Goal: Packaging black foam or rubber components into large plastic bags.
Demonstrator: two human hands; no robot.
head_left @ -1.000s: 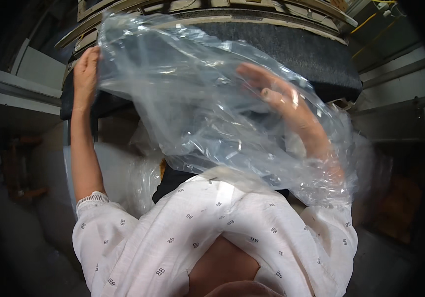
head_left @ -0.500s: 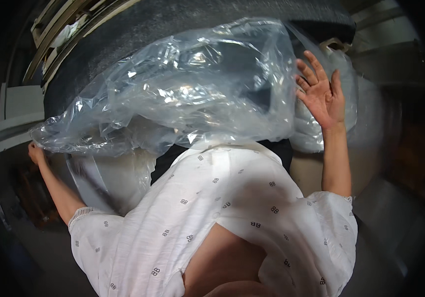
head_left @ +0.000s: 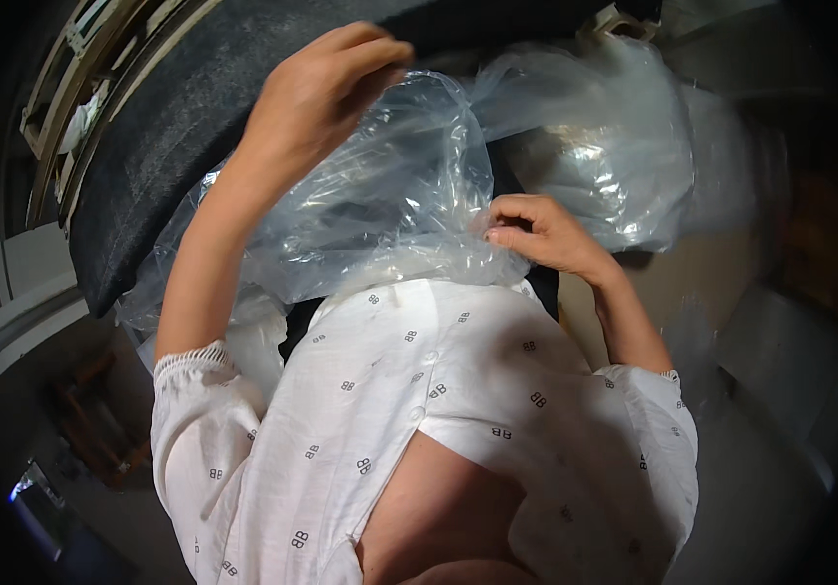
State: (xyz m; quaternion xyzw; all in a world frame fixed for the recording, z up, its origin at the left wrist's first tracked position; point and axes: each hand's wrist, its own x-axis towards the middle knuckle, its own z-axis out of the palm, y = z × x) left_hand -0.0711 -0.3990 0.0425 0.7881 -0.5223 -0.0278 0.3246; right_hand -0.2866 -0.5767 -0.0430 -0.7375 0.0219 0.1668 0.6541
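A large sheet-like piece of clear, crinkled plastic film lies across my lap and over the dark padded surface in front of me. My left hand is raised over its far part, the fingers bent and drawn together; whatever they may hold is hidden. Closer to my body, my right hand pinches the right edge of the film between thumb and fingers. Glossy folds bunch up beside that grip.
More clear plastic is heaped at the right, over a tan surface. A long dark cloth-like padded form curves along the far left, with wooden slats behind it. A brown wooden object stands low at the left.
My left hand has swung from the far-left end of the film up over its far middle. My right hand, spread open before, has come down and inward and closed on the film's edge.
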